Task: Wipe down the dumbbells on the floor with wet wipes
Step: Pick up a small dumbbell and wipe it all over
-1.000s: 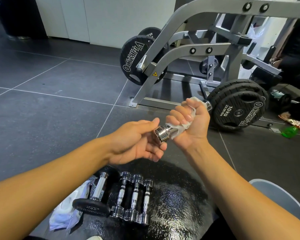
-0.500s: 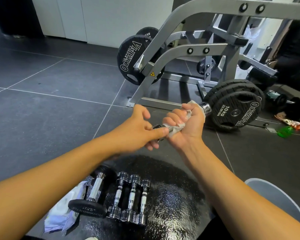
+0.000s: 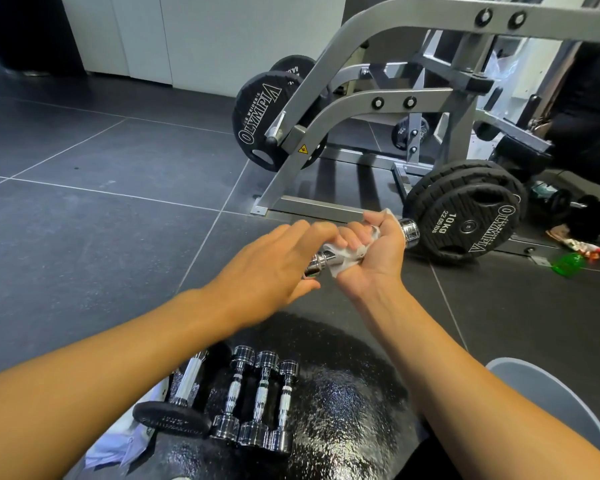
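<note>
Swapped the earlier pinch for a flat left hand (image 3: 274, 271) over the dumbbell (image 3: 321, 262)'s near chrome head.
Gripping its handle through the wet wipe (image 3: 347, 262) with the right hand (image 3: 378, 258); keeping the left open, fingers straight. Holding it in the air before a black weight plate (image 3: 465, 226), four more dumbbells (image 3: 262, 396) on the floor (image 3: 84, 237) below.

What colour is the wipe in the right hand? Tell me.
The wipe is white; head view.

Left hand (image 3: 274, 268) palm down, fingers straight, right hand (image 3: 374, 251) palm up, fingers curled tight
</note>
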Demonstrator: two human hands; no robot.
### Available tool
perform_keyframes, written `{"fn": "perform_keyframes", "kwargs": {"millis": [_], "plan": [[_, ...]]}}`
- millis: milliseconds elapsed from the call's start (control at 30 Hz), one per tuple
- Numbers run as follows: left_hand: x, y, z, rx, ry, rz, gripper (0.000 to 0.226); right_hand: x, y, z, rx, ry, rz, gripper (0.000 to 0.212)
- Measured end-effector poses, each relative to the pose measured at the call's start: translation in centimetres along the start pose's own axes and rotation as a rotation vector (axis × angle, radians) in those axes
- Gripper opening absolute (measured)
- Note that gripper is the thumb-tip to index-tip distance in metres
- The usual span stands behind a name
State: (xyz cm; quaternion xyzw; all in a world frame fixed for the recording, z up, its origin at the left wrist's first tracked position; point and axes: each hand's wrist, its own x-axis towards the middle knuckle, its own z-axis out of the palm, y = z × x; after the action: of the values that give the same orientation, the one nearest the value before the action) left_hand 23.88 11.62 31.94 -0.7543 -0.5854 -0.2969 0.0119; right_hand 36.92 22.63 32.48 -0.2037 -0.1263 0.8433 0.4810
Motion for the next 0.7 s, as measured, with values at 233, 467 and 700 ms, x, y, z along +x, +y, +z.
{"fn": "perform_keyframes", "kwargs": {"millis": [233,467,700], "plan": [[0.5,0.9,0.4,-1.272,-0.093,-0.684,0.053,-0.5,-0.3,0.2,0.020,-0.237,0.115,0.043],[1.0,1.3,0.9,-1.325,-0.091,-0.713,0.029,-0.6,0.1,0.8,0.001,-0.328,0.186,0.047],[-0.3,-0.7,-0.4,-0.196,-0.263,-0.242,0.088,-0.3,0.3,0.2,-0.409,-0.015,0.158,0.033]]}}
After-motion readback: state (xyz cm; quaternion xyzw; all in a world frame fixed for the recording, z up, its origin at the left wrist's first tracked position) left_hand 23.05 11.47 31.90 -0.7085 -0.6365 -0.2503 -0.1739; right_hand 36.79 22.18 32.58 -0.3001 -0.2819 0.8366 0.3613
